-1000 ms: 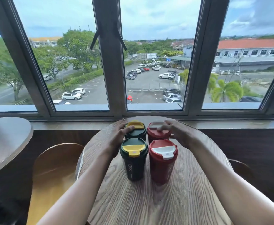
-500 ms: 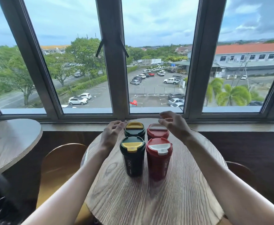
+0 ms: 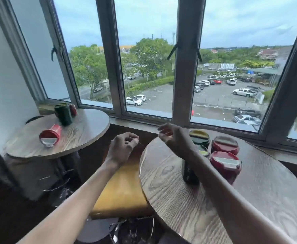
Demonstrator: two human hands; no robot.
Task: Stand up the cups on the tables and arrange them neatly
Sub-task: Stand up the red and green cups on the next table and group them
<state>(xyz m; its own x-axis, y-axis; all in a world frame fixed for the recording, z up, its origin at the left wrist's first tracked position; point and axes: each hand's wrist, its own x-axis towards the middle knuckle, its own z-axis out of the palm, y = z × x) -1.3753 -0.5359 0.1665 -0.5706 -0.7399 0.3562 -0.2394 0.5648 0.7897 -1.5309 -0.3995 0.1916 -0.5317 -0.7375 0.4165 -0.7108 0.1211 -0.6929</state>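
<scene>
On the right round table [image 3: 188, 205] several lidded cups stand upright in a tight block: two red ones [image 3: 226, 164] [image 3: 225, 144] and two dark green ones with yellow lids [image 3: 199, 136], the near green one [image 3: 190, 175] half hidden by my right forearm. My right hand [image 3: 174, 138] hovers empty over that table's left edge, fingers loosely curled. My left hand [image 3: 122, 147] hangs empty between the tables. On the left round table [image 3: 70, 138] a red cup [image 3: 50, 135] lies on its side, lid toward me. A green cup [image 3: 63, 113] and another red cup [image 3: 72, 109] lie near the window.
A yellow-brown wooden chair seat [image 3: 121, 189] sits between the two tables, below my left hand. A dark chair back [image 3: 33, 118] shows behind the left table. Window frames and a sill [image 3: 144, 118] run along the far side; a white wall [image 3: 5, 81] stands at left.
Both hands have let go of the upright cups and drawn away to the left. My view has swung left, bringing the second table with its fallen cups into sight.
</scene>
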